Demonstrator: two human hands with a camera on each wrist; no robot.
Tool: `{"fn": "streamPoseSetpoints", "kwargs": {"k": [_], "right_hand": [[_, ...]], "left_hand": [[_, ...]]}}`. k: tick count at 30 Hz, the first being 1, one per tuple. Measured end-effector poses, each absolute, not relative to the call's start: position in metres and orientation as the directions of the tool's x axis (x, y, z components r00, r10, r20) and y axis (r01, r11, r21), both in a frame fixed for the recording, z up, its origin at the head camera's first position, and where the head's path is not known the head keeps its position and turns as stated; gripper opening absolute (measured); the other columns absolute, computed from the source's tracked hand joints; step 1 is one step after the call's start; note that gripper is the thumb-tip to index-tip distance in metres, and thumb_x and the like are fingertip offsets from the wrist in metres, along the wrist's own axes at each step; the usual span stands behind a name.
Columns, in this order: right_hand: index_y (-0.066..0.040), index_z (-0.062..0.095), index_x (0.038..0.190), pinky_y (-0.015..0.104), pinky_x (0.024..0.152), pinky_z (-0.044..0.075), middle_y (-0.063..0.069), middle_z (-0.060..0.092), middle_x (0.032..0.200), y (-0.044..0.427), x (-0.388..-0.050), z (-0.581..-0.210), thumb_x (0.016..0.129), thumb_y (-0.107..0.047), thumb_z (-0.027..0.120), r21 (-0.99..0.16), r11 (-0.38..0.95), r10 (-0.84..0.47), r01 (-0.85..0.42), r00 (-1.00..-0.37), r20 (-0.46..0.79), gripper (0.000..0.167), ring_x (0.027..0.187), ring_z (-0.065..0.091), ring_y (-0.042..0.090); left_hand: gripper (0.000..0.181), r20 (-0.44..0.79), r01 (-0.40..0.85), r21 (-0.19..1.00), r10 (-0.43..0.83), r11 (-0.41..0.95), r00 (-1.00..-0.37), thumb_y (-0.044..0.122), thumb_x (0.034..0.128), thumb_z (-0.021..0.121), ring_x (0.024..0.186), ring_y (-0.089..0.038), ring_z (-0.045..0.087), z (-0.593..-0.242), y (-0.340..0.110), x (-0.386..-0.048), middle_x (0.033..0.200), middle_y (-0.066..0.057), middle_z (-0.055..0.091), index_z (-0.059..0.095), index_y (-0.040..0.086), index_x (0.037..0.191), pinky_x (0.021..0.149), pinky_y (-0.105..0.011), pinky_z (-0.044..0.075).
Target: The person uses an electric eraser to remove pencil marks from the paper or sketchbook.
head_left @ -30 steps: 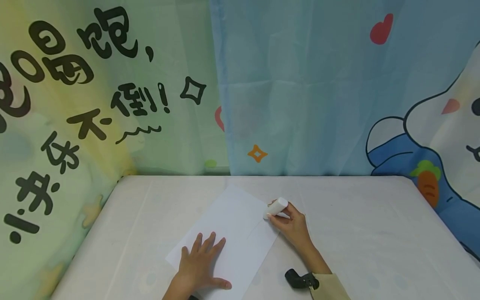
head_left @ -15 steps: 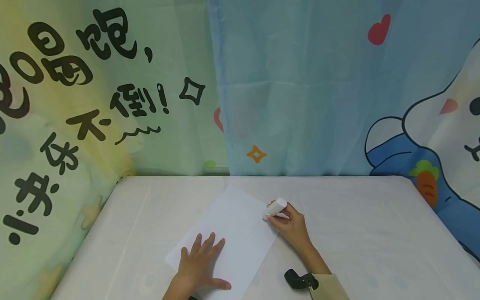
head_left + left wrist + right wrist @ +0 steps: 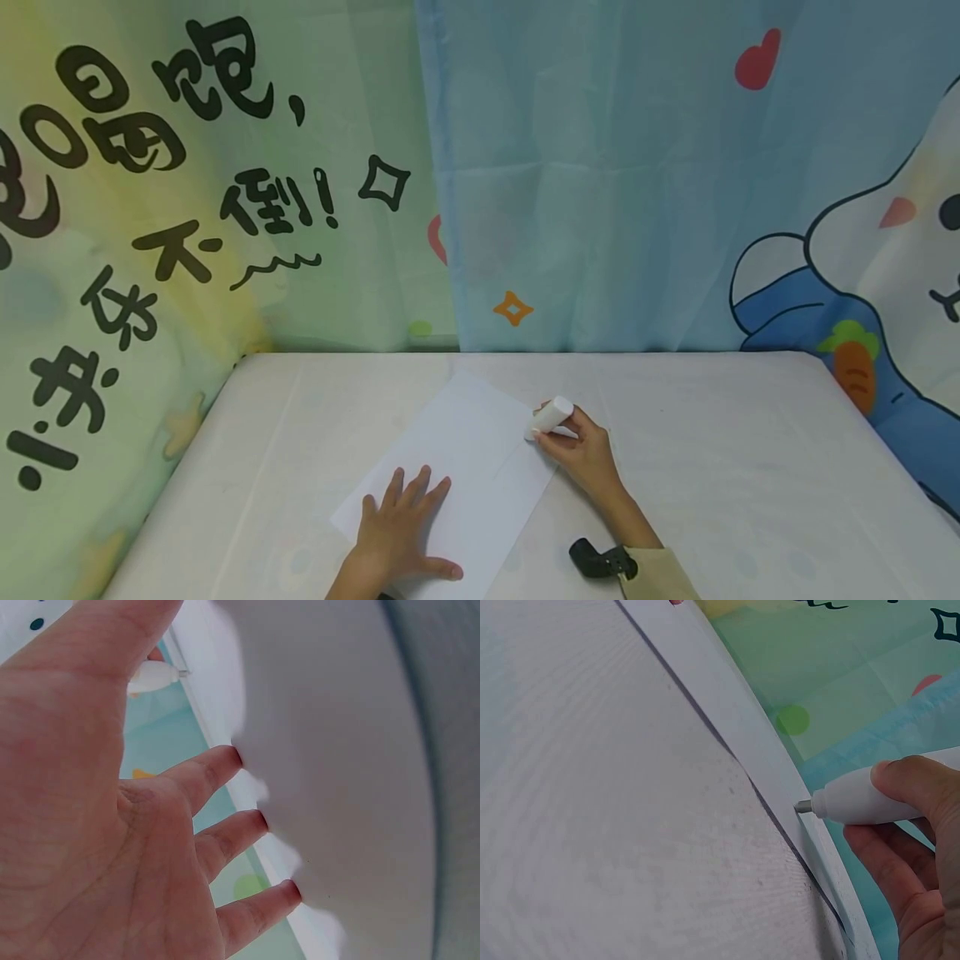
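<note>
A sheet of white paper [image 3: 487,417] lies askew on the table. Spread over its lower left part, my left hand [image 3: 397,529] presses down with splayed fingers; the left wrist view shows the fingertips [image 3: 255,820] touching the sheet. Near the paper's right corner, my right hand [image 3: 588,454] holds a thick white pen-shaped tool [image 3: 553,414] between thumb and fingers. The right wrist view shows the tool's tapered nose [image 3: 847,795] and thin metal tip [image 3: 803,806] at the paper; whether it touches I cannot tell. A faint line runs on the sheet below the tool.
A white cloth covers the table [image 3: 712,450]. Behind it hang a green cloth [image 3: 352,100] with black lettering and a blue cloth [image 3: 585,208] with cartoon prints. A black device [image 3: 600,558] sits at my right wrist beside a beige sleeve [image 3: 660,573].
</note>
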State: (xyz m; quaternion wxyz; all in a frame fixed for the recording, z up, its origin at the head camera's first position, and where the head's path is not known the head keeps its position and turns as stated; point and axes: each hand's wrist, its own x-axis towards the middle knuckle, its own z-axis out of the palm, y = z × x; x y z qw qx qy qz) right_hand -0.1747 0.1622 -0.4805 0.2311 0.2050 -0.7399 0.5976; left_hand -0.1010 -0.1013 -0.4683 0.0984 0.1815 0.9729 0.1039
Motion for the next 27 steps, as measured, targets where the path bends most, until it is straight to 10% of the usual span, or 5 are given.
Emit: {"fn": "streamPoseSetpoints", "kwargs": {"k": [27], "right_hand": [[0.023, 0.056, 0.104, 0.015, 0.071, 0.056, 0.038, 0.064, 0.098, 0.1618, -0.175, -0.4791, 0.068, 0.027, 0.07, -0.811, 0.209, -0.006, -0.546, -0.83, 0.557, 0.039, 0.092, 0.061, -0.01]], "left_hand": [[0.105, -0.158, 0.327, 0.237, 0.368, 0.915, -0.916, 0.068, 0.0627, 0.077, 0.141, -0.045, 0.029, -0.4678, -0.1011, -0.1016, 0.155, -0.011, 0.036, 0.039, 0.02, 0.148, 0.097, -0.074, 0.035]]}}
